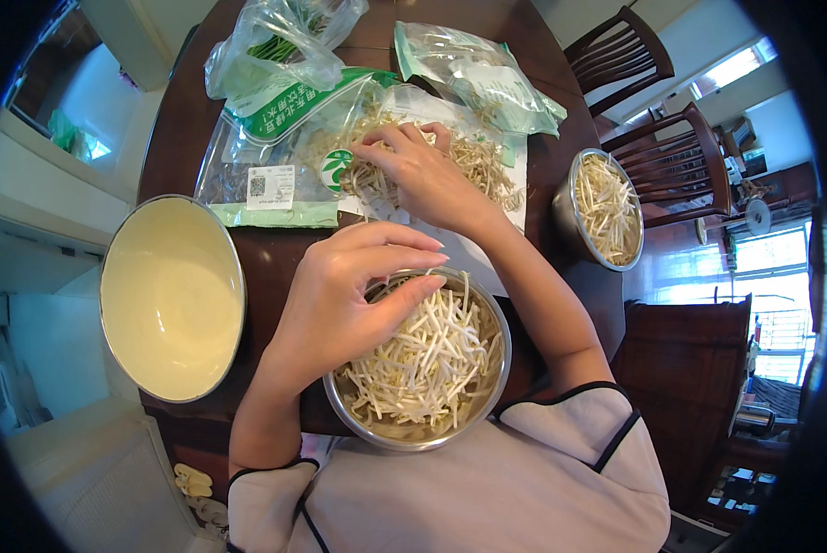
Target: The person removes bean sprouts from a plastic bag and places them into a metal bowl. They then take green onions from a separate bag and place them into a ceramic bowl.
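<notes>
My left hand (348,290) is over the upper left of a steel bowl (505,359) that holds bean sprouts (420,359). Its thumb and fingertips come close together at the near-side sprouts; whether they pinch one cannot be told. Farther out, my right hand (420,169) reaches over a pile of bean sprout scraps (479,162) on white paper (465,252). Its fingers are bent and spread, with their tips over the pile, and nothing is plainly held. An opened plastic sprout bag (275,155) with a green printed band lies left of the pile.
An enamel basin with a cream inside (171,297) stands at the left. A second steel bowl of sprouts (604,211) is near the right edge of the wooden table (275,252). At the far side are another plastic bag (482,76) and a bag of greens (282,45). Wooden chairs (662,166) stand beyond.
</notes>
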A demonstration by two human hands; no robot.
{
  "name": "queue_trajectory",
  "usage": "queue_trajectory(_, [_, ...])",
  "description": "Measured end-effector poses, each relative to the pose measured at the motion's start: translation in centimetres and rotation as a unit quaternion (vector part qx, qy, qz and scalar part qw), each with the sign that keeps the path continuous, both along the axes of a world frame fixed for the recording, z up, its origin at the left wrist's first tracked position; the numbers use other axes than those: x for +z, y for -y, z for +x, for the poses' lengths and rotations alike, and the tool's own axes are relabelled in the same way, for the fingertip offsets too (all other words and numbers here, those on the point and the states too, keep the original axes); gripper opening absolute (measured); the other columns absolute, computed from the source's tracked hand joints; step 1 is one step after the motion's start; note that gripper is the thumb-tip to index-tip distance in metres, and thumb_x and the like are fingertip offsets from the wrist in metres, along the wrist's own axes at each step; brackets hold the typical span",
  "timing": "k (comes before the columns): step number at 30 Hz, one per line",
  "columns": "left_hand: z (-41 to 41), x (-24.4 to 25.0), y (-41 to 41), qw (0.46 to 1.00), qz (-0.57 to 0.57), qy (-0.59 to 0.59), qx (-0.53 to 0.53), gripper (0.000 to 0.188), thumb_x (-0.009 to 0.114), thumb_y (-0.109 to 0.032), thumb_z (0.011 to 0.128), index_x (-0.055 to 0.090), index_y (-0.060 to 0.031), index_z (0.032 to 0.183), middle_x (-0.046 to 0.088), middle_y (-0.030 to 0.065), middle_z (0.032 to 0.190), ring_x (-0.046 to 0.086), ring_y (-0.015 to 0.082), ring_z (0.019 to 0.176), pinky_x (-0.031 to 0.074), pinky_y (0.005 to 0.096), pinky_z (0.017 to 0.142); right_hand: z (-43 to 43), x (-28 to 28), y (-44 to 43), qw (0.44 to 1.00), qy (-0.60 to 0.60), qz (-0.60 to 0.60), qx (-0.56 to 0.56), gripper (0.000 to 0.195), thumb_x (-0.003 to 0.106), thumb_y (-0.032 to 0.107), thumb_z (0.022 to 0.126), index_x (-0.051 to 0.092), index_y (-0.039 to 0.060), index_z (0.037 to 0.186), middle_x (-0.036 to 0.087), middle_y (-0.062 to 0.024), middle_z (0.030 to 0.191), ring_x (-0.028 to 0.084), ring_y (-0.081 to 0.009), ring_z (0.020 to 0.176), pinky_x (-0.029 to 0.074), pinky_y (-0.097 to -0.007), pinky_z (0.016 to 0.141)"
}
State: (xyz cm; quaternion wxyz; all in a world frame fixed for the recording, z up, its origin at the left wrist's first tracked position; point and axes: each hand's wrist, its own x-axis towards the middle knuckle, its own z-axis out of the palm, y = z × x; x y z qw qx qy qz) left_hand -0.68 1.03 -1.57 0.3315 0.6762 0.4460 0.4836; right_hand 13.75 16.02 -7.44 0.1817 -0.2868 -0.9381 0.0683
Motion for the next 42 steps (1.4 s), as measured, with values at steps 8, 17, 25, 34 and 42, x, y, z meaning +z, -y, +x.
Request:
queue_trajectory(8, [-0.1, -0.1, 0.1, 1.000, 0.007, 0.004, 0.004, 0.023, 0.082, -0.003, 0.079, 0.080, -0.0062, 0.102, 0.076, 0.0044, 0.105, 0.055, 0.0043, 0.066, 0.040, 0.0204, 0.054, 1.6, 2.7, -1.1, 0.998, 0.059, -0.002, -0.029, 0.041, 0.051, -0.016, 0.076, 0.077, 0.0122, 0.091, 0.070, 0.0002, 0.103, 0.059, -0.0192, 0.113, 0.023, -0.0492, 0.111])
queue_trajectory(17, [-0.3, -0.3, 0.2, 1.000, 0.008, 0.018, 0.008, 0.021, 0.081, -0.003, 0.081, 0.079, -0.0066, 0.102, 0.076, 0.0045, 0.106, 0.052, 0.0043, 0.064, 0.040, 0.0212, 0.055, 1.3, 1.9, -4.7, 0.992, 0.003, 0.097, -0.076, 0.037, 0.056, -0.013, 0.079, 0.073, 0.0113, 0.101, 0.067, -0.0024, 0.102, 0.058, -0.0229, 0.108, 0.029, -0.0459, 0.103])
queue_trajectory(25, [-0.5, 0.2, 0.3, 1.000, -0.008, 0.027, 0.014, 0.018, 0.080, -0.008, 0.082, 0.078, -0.0038, 0.099, 0.075, 0.0088, 0.104, 0.065, 0.0199, 0.083, 0.051, 0.0307, 0.073, -1.3, -0.2, -8.8, 0.986, 0.046, 0.152, -0.046, 0.019, 0.070, 0.002, 0.083, 0.073, 0.0158, 0.096, 0.064, -0.0006, 0.104, 0.058, -0.0219, 0.107, 0.031, -0.0432, 0.098])
queue_trajectory(34, [-0.5, 0.0, 0.3, 0.999, 0.012, 0.031, 0.008, 0.020, 0.080, -0.005, 0.083, 0.079, -0.0063, 0.102, 0.076, 0.0064, 0.107, 0.061, 0.0080, 0.071, 0.045, 0.0230, 0.058, 0.5, 0.9, -8.2, 0.986, 0.012, 0.157, -0.046, 0.006, 0.072, 0.009, 0.086, 0.067, 0.0128, 0.089, 0.067, 0.0011, 0.090, 0.060, -0.0195, 0.101, 0.031, -0.0484, 0.098])
queue_trajectory(42, [-0.6, 0.2, 0.1, 1.000, 0.000, 0.004, 0.017, 0.018, 0.080, -0.005, 0.083, 0.079, -0.0050, 0.101, 0.076, 0.0072, 0.106, 0.067, 0.0130, 0.079, 0.050, 0.0243, 0.062, -0.7, -0.6, -8.3, 0.989, 0.008, 0.140, -0.055, 0.011, 0.075, 0.011, 0.083, 0.068, 0.0138, 0.092, 0.068, -0.0025, 0.093, 0.061, -0.0231, 0.102, 0.032, -0.0495, 0.098])
